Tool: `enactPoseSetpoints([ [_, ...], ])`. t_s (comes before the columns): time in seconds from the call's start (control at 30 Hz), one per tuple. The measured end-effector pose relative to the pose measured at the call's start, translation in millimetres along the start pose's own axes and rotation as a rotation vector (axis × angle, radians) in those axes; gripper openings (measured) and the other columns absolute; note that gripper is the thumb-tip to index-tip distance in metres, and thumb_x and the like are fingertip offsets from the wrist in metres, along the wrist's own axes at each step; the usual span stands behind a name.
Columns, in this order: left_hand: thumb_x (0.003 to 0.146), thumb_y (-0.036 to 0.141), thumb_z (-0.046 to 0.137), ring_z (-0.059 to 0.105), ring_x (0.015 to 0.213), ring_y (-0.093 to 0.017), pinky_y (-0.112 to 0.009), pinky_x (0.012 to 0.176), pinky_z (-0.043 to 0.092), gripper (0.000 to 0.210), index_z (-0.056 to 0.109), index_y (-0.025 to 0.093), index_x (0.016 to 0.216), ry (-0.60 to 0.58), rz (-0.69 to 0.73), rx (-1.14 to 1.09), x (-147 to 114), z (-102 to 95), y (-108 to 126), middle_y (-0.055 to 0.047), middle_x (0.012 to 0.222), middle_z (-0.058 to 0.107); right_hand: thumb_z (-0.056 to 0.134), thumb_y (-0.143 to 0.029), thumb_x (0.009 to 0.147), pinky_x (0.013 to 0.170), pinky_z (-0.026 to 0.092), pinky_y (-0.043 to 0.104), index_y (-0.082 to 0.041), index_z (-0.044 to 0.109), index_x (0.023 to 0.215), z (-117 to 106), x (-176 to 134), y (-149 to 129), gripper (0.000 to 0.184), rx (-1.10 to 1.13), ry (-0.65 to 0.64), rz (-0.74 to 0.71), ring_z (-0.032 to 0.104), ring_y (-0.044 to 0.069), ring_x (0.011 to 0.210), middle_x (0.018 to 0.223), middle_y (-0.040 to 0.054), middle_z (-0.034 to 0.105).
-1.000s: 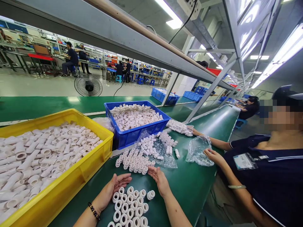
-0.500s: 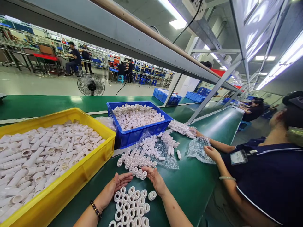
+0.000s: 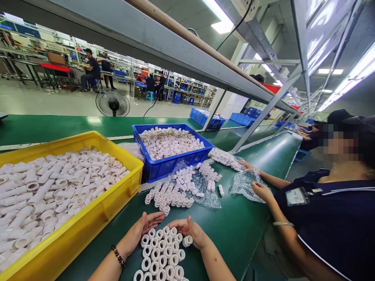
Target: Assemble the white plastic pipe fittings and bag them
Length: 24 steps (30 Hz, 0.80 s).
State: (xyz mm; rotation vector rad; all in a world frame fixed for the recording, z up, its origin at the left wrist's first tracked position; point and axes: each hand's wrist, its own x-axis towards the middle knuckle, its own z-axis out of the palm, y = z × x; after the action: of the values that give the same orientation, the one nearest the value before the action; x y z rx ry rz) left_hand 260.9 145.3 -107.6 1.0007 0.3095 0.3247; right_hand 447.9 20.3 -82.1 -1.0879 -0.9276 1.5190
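Observation:
White plastic pipe fittings [image 3: 161, 255] stand upright in a close group on the green table in front of me. My left hand [image 3: 146, 227] curves along the far left side of this group, fingers stretched out and palm turned inward. Opposite it, my right hand [image 3: 190, 231] lies at the far right edge, fingers extended against the nearest fittings. Neither hand grips anything. Just past my left fingertips one fitting [image 3: 166, 211] stands by itself. A second cluster of fittings [image 3: 170, 196] sits beyond my hands, beside loose ones on clear plastic film [image 3: 209, 200].
On the left is a yellow bin [image 3: 96, 218] heaped with fittings, and a blue bin [image 3: 175, 167] of them stands behind. A co-worker [image 3: 328, 210] at the right handles a clear plastic bag [image 3: 247, 186]. A metal frame post [image 3: 263, 111] rises from the green table [image 3: 228, 234].
My right hand has drawn nearer, bringing a few fittings from the far cluster to the near group. My left hand has hardly moved. The co-worker's head has turned.

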Motion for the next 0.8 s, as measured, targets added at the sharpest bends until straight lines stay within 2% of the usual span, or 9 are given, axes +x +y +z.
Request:
enactPoseSetpoints([
  [0.13, 0.079, 0.059, 0.022, 0.043, 0.115, -0.027, -0.045, 0.101, 0.021, 0.065, 0.054, 0.015, 0.114, 0.096, 0.03, 0.017, 2, -3.3, -1, -0.013, 0.118, 0.057, 0.022, -0.067, 0.078, 0.095, 0.029, 0.044, -0.011, 0.063, 0.1, -10, 4, 1, 0.073, -0.021, 0.173, -0.104, 0.051, 0.027, 0.105, 0.107, 0.0162, 0.06],
  [0.2, 0.079, 0.059, 0.022, 0.042, 0.116, -0.027, -0.044, 0.102, 0.021, 0.064, 0.054, 0.015, 0.114, 0.142, 0.057, 0.021, 3, -4.3, -1, -0.012, 0.12, 0.055, 0.026, -0.063, 0.08, 0.098, 0.026, 0.044, -0.013, 0.061, 0.104, -15, 9, 0, 0.066, -0.038, 0.208, -0.13, 0.047, 0.026, 0.11, 0.113, 0.0148, 0.057],
  [0.33, 0.08, 0.057, 0.024, 0.036, 0.121, -0.026, -0.043, 0.103, 0.02, 0.062, 0.052, 0.016, 0.117, 0.163, 0.102, 0.032, 3, -3.5, 0, -0.011, 0.129, 0.047, 0.03, -0.059, 0.081, 0.101, 0.021, 0.041, -0.015, 0.055, 0.113, -17, 20, -3, 0.06, -0.061, 0.13, -0.098, 0.041, 0.023, 0.117, 0.122, 0.012, 0.051],
  [0.53, 0.08, 0.055, 0.027, 0.028, 0.125, -0.027, -0.044, 0.104, 0.016, 0.06, 0.047, 0.017, 0.122, 0.123, 0.108, 0.057, 1, -2.6, 2, -0.009, 0.134, 0.041, 0.032, -0.065, 0.076, 0.102, 0.02, 0.039, -0.018, 0.05, 0.118, -12, 36, -3, 0.065, -0.062, 0.06, -0.058, 0.039, 0.021, 0.118, 0.124, 0.0102, 0.048],
  [0.67, 0.079, 0.056, 0.028, 0.034, 0.122, -0.026, -0.044, 0.104, 0.016, 0.06, 0.047, 0.017, 0.122, 0.139, 0.1, 0.061, 2, -3.8, 2, -0.011, 0.127, 0.049, 0.031, -0.066, 0.076, 0.101, 0.02, 0.04, -0.019, 0.052, 0.117, -14, 35, -4, 0.066, -0.063, 0.045, -0.046, 0.04, 0.022, 0.117, 0.123, 0.0102, 0.05],
  [0.8, 0.078, 0.056, 0.032, 0.045, 0.113, -0.026, -0.042, 0.102, 0.023, 0.059, 0.051, 0.016, 0.118, 0.158, 0.099, 0.057, 3, -6.1, -2, -0.011, 0.112, 0.058, 0.031, -0.067, 0.075, 0.099, 0.02, 0.042, -0.019, 0.053, 0.115, -12, 28, -6, 0.067, -0.069, -0.001, -0.005, 0.042, 0.025, 0.115, 0.12, 0.0108, 0.052],
])
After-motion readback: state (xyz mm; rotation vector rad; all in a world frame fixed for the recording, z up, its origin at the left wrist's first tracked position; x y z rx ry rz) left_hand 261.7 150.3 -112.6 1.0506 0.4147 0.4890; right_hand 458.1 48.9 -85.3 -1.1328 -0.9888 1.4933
